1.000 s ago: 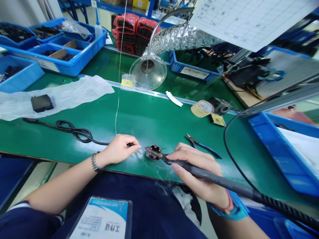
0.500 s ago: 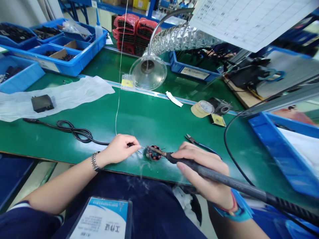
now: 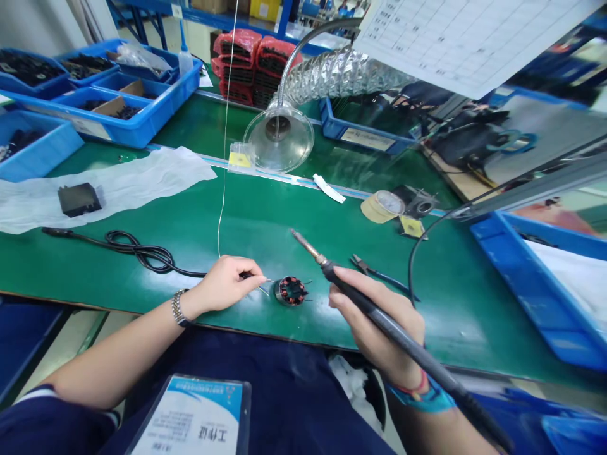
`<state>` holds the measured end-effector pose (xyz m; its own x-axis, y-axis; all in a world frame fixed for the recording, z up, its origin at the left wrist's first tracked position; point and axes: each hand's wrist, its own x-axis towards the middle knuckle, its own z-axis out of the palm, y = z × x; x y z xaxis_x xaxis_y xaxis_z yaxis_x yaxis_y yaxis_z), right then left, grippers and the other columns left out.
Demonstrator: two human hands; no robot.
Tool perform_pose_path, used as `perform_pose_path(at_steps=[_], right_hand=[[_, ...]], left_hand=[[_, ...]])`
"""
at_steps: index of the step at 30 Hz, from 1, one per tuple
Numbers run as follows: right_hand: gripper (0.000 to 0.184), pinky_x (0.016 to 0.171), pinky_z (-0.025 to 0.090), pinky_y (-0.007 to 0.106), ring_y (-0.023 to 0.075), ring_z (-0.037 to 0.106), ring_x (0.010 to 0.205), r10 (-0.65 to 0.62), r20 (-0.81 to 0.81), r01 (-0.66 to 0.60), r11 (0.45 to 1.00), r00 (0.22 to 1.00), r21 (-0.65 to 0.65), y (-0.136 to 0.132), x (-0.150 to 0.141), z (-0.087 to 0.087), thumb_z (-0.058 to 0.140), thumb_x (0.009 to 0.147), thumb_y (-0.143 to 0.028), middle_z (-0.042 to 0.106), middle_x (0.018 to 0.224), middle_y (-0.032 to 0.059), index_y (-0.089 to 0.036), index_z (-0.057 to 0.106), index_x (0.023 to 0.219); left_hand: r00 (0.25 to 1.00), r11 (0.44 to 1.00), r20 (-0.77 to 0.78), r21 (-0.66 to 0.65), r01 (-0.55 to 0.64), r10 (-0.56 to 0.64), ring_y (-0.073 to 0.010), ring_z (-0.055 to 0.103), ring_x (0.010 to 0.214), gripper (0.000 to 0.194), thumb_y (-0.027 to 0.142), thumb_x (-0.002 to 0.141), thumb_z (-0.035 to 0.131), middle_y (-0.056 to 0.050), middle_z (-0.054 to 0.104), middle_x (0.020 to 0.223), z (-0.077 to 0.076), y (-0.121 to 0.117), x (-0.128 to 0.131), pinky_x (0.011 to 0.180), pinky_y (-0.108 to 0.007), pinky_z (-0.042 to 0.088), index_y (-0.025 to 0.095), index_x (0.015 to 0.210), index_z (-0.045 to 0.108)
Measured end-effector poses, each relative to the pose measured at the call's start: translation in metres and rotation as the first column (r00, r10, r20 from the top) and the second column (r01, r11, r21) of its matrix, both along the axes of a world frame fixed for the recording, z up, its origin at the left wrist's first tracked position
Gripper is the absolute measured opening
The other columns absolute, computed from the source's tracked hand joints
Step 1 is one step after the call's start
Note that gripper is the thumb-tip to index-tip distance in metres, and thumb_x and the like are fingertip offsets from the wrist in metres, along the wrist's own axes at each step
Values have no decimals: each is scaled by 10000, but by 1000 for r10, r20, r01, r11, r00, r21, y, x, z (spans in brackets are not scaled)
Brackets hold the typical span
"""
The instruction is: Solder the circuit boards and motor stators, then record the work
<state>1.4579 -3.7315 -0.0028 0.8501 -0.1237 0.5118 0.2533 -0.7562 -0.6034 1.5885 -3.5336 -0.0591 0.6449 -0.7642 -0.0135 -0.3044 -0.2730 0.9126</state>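
Observation:
My right hand (image 3: 379, 316) is closed round the black handle of a soldering iron (image 3: 353, 287). The iron's metal tip points up and left, above the green bench and apart from the motor stator. That small round stator (image 3: 291, 291), with copper windings and short wire leads, lies on the bench between my hands. Just left of it, my left hand (image 3: 232, 282) pinches the stripped end of a black power cord (image 3: 152, 256); thin wire ends stick out past the fingertips. A thin strand of solder wire (image 3: 224, 158) hangs down behind my left hand.
Side cutters (image 3: 382, 276) lie beyond my right hand. A clear fume hood (image 3: 279, 142) stands at the back, near a tape roll (image 3: 382, 206). Blue bins (image 3: 137, 129) fill the back left; another blue bin (image 3: 535, 297) is at right. A black block (image 3: 79, 199) rests on white sheeting.
My right hand has lifted the soldering iron off the stator, its tip swinging up and away over the bench. My left hand stays nearly in place with the cord.

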Motion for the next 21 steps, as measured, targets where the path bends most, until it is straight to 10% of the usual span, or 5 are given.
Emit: perform_pose_path(at_steps=[6,21], right_hand=[[245,652,533,249,132,659,660,53,14,-54,991,998,121,8,4,-12,578,829,-83,672,727,-12,-237,596,1018],[280,605,479,257,141,527,675,293,49,-281,944,955,-172,38,31,-36,501,847,-65,600,792,35,-205,516,1089]], left_hand=[[1000,1000,-10,2,-4,4,-112,545,626,186,264,814,565,-4,648,670,2,-1,0,591,-217,390,144,701,652],[994,998,-100,28,-47,50,-97,482,568,234,321,847,516,27,566,599,13,9,1,553,-212,366,142,747,629]])
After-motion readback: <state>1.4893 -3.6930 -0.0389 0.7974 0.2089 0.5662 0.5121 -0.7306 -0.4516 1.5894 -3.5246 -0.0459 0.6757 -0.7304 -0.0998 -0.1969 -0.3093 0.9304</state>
